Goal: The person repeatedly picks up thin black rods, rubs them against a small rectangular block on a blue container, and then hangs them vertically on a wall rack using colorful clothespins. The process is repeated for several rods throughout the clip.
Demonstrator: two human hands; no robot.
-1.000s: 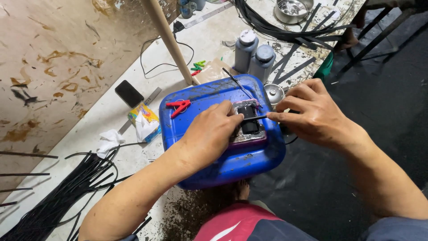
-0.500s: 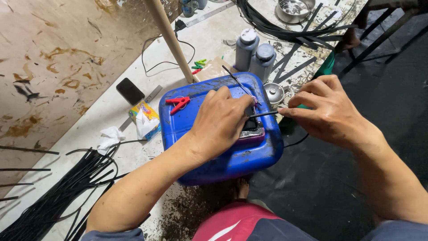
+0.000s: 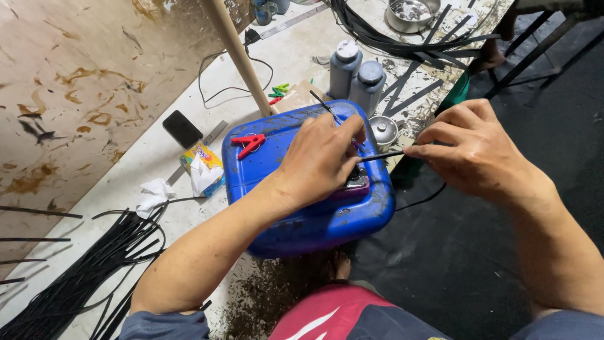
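We see the left hand (image 3: 321, 157) resting on top of a blue plastic canister (image 3: 302, 208) lying on its side, fingers curled down onto a small dark object (image 3: 357, 182) that sits at about three o'clock on the canister's upper face; what the object is we cannot tell. The right hand (image 3: 472, 154), at three o'clock from the left, pinches a thin black strip (image 3: 380, 155) whose free end reaches the left fingertips. A red clip (image 3: 250, 143) lies on the canister at ten o'clock from the left hand. Two grey bottles (image 3: 355, 75) stand at twelve o'clock, just beyond the canister. At seven o'clock, a bundle of black strips (image 3: 82, 271) lies on the floor.
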